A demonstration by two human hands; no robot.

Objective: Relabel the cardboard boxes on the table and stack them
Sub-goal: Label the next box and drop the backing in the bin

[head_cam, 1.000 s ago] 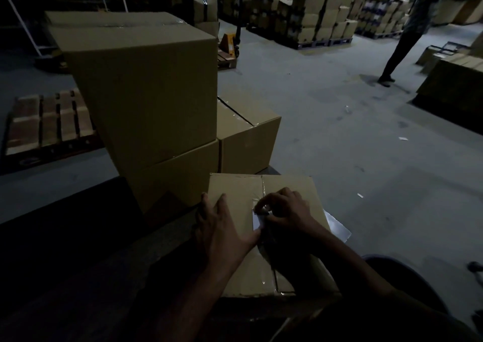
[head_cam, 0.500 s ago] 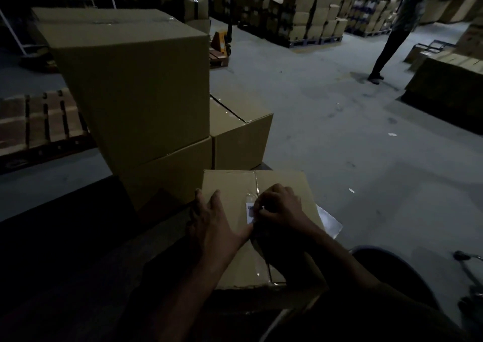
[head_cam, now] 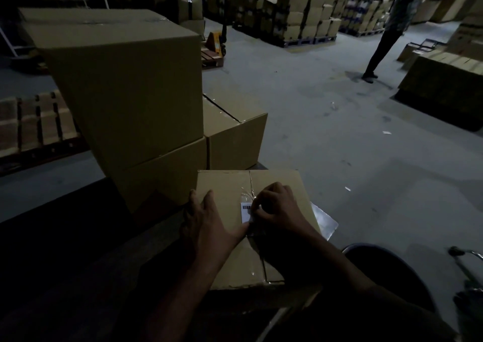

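Head view is showing the stacked boxes (head_cam: pixel 125 101) sitting left; the left hand (head_cam: pixel 209 224) is lying flat on the near box (head_cam: pixel 274 182) on the table (head_cam: pixel 78 263); the right hand (head_cam: pixel 277 205) is pinching the white label (head_cam: pixel 245 212), now more exposed than before.

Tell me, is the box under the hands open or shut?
Shut: the box has its top flaps closed flat, with clear tape along the seam.

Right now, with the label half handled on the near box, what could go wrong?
1. The right hand pinches the white label by its edge beside the taped seam; it may crease or tear.
2. The near box is braced only by the flat left hand, so it could slide.
3. Dim light hides misalignment.
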